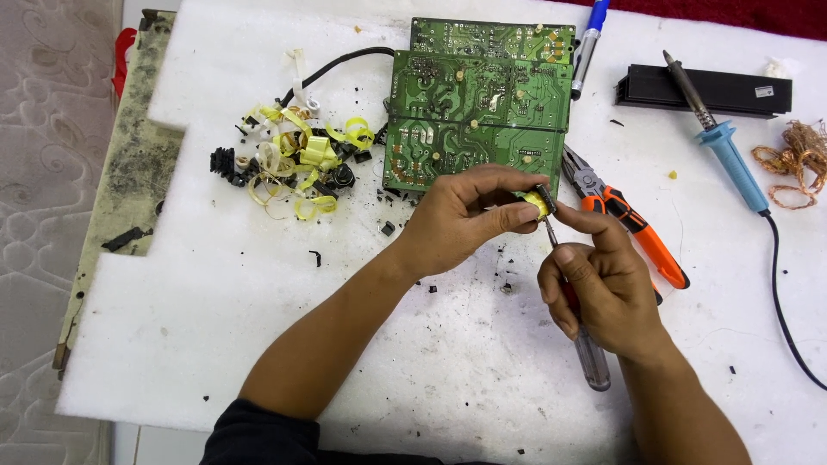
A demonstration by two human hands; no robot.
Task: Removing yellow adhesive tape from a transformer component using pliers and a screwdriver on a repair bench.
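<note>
My left hand (469, 215) pinches a small yellow-taped transformer part (539, 202) just in front of a green circuit board (478, 116). My right hand (603, 288) grips a screwdriver (590, 357) with a clear handle; its tip rests against the yellow part. Both hands hover over a white foam sheet (413, 362).
A pile of yellow tape strips and black parts (297, 164) lies left of the board. Orange-handled pliers (629, 224), a blue soldering iron (728, 142), a black heat sink (706, 90), tangled copper wire (797, 159) and a pen (588, 43) lie to the right.
</note>
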